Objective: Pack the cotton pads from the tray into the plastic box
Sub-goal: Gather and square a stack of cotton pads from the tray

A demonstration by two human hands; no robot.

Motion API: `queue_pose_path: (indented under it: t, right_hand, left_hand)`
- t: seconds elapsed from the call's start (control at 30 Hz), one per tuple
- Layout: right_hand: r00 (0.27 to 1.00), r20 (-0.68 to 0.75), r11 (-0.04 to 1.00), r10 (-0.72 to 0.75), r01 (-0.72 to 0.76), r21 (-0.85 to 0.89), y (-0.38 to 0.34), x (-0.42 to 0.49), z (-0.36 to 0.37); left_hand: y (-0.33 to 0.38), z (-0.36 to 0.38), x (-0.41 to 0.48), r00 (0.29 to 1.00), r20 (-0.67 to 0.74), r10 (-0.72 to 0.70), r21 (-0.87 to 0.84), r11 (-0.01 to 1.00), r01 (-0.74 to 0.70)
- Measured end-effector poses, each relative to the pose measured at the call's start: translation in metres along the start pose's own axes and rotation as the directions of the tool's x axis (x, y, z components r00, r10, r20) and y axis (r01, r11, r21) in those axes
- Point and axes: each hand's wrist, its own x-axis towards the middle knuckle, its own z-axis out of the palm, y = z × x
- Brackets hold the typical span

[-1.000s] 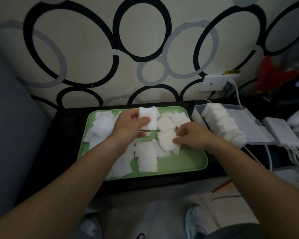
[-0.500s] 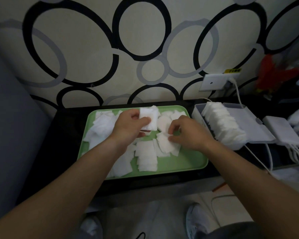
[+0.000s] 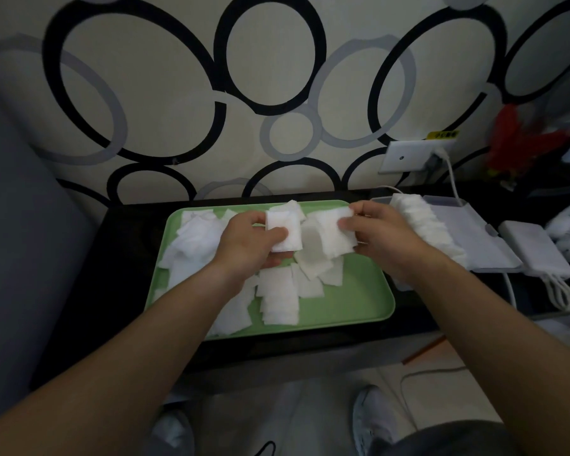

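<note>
As left hand [image 3: 246,246] grips upright stack [image 3: 284,229], right hand [image 3: 384,240] pinches hanging pad [image 3: 335,236]

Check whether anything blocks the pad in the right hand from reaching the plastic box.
Nothing visible does. The right hand pinches a cotton pad above the tray; the open plastic box lies just right of that hand. Only the row of pads already in it takes up room.
</note>
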Motion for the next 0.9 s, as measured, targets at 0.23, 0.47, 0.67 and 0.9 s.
queue_pose_path:
  t: [0.23,0.47,0.67,0.9]
  right_hand:
    - [0.99,0.138,0.994,-0.023,0.008,0.106,-0.003,-0.005,0.015]
    - [0.998,0.026,0.998,-0.063,0.063,-0.01,-0.002,-0.005,0.021]
    - [0.996,0.004,0.992,-0.091,0.091,-0.085,-0.002,-0.006,0.021]
    - [0.983,-0.061,0.908,-0.176,0.138,-0.395,0.001,-0.007,0.025]
  left_hand:
    - [0.0,0.013,-0.007,0.993,0.116,0.009,-0.016,1.0,-0.007]
    - [0.004,0.016,-0.01,0.984,0.174,0.027,-0.02,1.0,-0.024]
    - [0.007,0.015,-0.012,0.979,0.203,0.02,-0.016,1.0,-0.017]
    - [0.009,0.016,-0.012,0.985,0.173,-0.017,-0.059,0.998,0.027]
